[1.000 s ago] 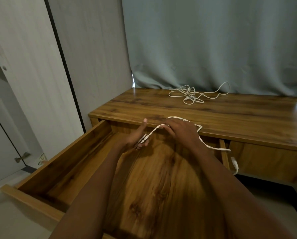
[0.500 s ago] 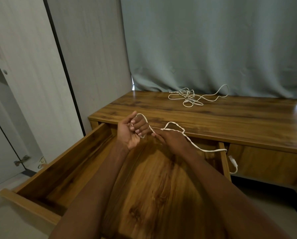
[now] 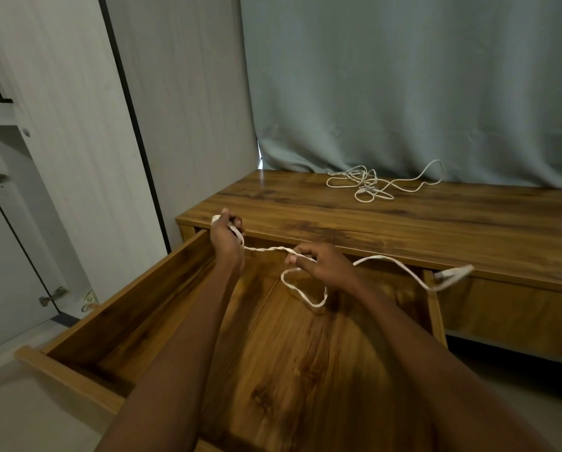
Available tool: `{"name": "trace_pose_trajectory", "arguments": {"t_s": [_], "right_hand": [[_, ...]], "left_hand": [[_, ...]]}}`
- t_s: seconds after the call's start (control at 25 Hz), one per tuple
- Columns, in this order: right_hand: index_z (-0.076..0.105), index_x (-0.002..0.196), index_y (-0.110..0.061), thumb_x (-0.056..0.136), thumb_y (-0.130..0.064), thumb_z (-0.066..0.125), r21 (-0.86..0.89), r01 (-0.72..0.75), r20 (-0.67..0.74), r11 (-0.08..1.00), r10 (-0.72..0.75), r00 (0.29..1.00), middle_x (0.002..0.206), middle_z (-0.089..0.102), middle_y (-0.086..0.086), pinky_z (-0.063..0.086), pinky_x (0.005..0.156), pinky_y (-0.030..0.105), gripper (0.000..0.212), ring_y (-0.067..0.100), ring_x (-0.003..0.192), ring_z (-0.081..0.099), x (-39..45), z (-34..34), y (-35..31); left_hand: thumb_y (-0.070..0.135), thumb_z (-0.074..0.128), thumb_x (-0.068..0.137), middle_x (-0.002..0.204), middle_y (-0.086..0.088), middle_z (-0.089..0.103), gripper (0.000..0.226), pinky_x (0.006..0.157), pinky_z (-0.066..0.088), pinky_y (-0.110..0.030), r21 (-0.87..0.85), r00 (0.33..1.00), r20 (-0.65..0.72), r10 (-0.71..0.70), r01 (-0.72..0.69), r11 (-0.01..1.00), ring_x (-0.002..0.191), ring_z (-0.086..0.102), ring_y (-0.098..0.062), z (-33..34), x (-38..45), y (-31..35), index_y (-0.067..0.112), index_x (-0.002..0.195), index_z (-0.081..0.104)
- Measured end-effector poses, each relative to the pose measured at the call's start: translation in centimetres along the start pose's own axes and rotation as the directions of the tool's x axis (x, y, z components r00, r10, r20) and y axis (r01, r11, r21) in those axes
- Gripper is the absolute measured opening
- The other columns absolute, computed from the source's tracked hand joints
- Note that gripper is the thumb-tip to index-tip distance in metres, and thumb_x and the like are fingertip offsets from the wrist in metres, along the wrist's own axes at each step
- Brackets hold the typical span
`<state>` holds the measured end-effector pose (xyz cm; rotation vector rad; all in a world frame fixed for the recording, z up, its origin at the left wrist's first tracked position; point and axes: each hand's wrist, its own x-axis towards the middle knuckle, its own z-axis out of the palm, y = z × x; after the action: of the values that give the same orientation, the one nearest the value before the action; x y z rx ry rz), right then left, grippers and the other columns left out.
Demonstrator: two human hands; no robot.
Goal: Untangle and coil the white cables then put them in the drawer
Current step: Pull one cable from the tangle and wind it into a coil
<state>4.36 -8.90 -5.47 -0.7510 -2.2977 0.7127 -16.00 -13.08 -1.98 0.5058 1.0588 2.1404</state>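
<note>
Holding a white cable (image 3: 266,249) over the open drawer (image 3: 116,308), I have both hands at work above its wooden floor. My left hand (image 3: 226,238) sits at about eleven o'clock from the middle of the drawer, its grip curled tight round a few turns of the cable, with a bit of white showing past the knuckles. From there a twisted stretch runs toward three o'clock to my right hand (image 3: 325,264), whose thumb and fingers pinch it, so that grip is narrow and closed on the cable too. Below my right hand a slack loop hangs toward six o'clock, close above the drawer floor; I cannot tell whether it touches the wood. Past my right wrist the cable rises, arcs toward three o'clock and crosses the drawer's right side, ending in a blurred plug (image 3: 452,275) in front of the table's edge. A second white cable, the tangled one (image 3: 367,187), lies on the table (image 3: 469,230) at one o'clock, well apart from my hands and just in front of the grey-green curtain (image 3: 403,86).
</note>
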Motion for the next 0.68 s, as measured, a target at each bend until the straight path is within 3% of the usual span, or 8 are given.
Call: {"name": "trace_pose_trajectory", "arguments": {"t_s": [0.08,0.16,0.28,0.36,0.48,0.68], "right_hand": [[0.074,0.092,-0.039,0.092,-0.049,0.062,-0.027,-0.011,-0.078,1.000,0.009,0.997,0.089,0.072,-0.019,0.050,0.078,0.032,0.015,0.000,0.085,0.064,0.1,-0.3,0.1],[0.074,0.091,-0.034,0.090,-0.047,0.067,-0.004,-0.064,-0.178,0.998,0.062,0.982,0.087,0.072,-0.019,0.051,0.076,0.033,0.015,0.002,0.084,0.065,0.1,-0.7,0.4],[0.077,0.089,-0.026,0.088,-0.033,0.074,0.127,-0.100,-0.297,0.987,0.134,0.946,0.086,0.075,-0.015,0.051,0.071,0.028,0.008,-0.001,0.080,0.067,0.0,-1.5,0.6],[0.077,0.094,-0.027,0.090,-0.033,0.071,-0.005,-0.072,-0.345,0.997,0.066,0.936,0.091,0.075,-0.013,0.050,0.071,0.028,0.010,0.000,0.082,0.067,-0.1,-2.2,0.7],[0.074,0.102,-0.027,0.095,-0.036,0.063,-0.303,-0.041,-0.365,0.952,-0.076,0.928,0.103,0.072,-0.005,0.051,0.081,0.038,0.016,0.016,0.097,0.066,-0.4,-3.1,1.6],[0.071,0.113,-0.024,0.101,-0.040,0.049,-0.548,0.035,-0.319,0.836,-0.247,0.915,0.106,0.063,-0.001,0.052,0.066,0.037,0.029,0.022,0.088,0.065,-0.5,-3.6,2.1]], "left_hand": [[0.024,0.044,0.100,0.062,-0.001,0.050,0.030,0.061,0.037,-0.033,0.451,0.995,0.092,0.031,-0.069,0.890,0.059,0.044,-0.014,0.0,0.0,-1.3,0.016,0.073,0.053],[0.027,0.045,0.097,0.064,-0.003,0.055,0.033,0.069,0.044,-0.040,0.706,0.975,0.223,0.024,-0.178,0.685,0.063,0.049,-0.019,0.2,-0.2,-2.3,0.015,0.068,0.055],[0.035,0.044,0.097,0.062,-0.004,0.060,0.039,0.073,0.047,-0.043,0.816,0.933,0.338,-0.128,-0.222,0.533,0.064,0.056,-0.023,0.5,-1.0,-2.6,0.015,0.069,0.062],[0.044,0.039,0.101,0.062,-0.001,0.062,0.053,0.069,0.043,-0.035,0.864,0.892,0.400,-0.209,-0.290,0.411,0.066,0.058,-0.020,0.7,-1.4,-2.2,0.014,0.069,0.068],[0.065,0.027,0.099,0.061,0.003,0.062,0.073,0.069,0.042,-0.031,0.888,0.843,0.451,-0.294,-0.393,0.236,0.066,0.058,-0.016,0.6,-1.7,-1.6,0.015,0.062,0.066],[0.087,0.024,0.083,0.067,0.000,0.061,0.081,0.072,0.045,-0.035,0.888,0.775,0.459,-0.435,-0.409,0.210,0.066,0.055,-0.017,0.3,-1.6,-1.6,0.016,0.061,0.055]]}}
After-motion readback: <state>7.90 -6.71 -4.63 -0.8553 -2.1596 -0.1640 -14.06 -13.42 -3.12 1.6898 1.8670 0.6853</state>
